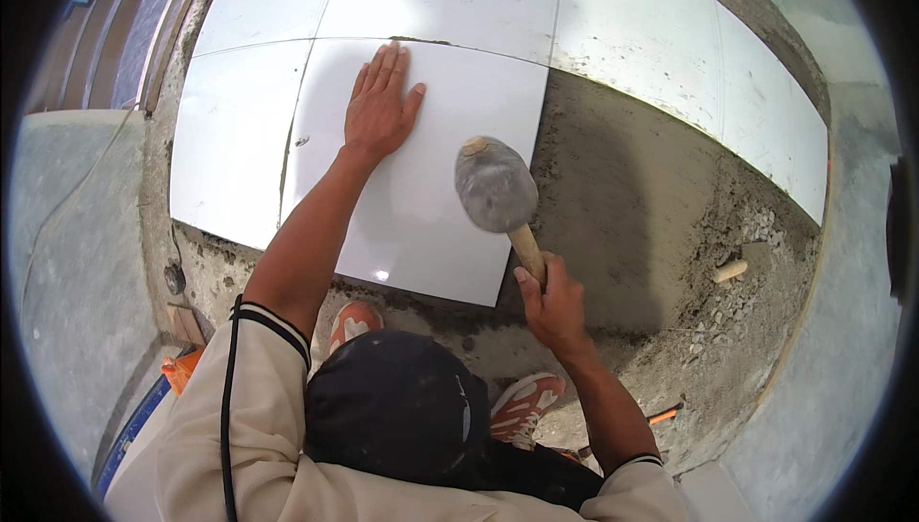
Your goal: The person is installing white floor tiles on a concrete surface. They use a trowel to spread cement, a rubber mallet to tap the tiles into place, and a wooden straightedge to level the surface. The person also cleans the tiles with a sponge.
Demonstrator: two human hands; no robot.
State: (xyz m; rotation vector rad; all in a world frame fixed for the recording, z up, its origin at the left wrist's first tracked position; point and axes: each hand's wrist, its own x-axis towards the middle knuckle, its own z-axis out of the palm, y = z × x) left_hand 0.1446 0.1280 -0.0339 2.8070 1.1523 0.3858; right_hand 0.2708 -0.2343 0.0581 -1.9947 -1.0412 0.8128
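Observation:
My left hand (380, 111) lies flat with its fingers stretched out on a white floor tile (421, 197), near the tile's far edge. A rubber mallet (496, 187) with a grey head and a wooden handle is gripped in my right hand (553, 302). The mallet's head is over the right part of the same tile; I cannot tell whether it touches the surface. Wet grey mortar (613, 197) borders the tile's right edge. More white tiles (230, 139) adjoin it on the left and along the far side.
A trowel with a wooden handle (730, 271) lies among gravel (728, 316) on the right. An orange-handled tool (664, 415) is on the ground at the lower right. Walls (77, 235) flank both sides, with steps (96, 48) at the far left. My shoes (526, 409) are close to the tile's near edge.

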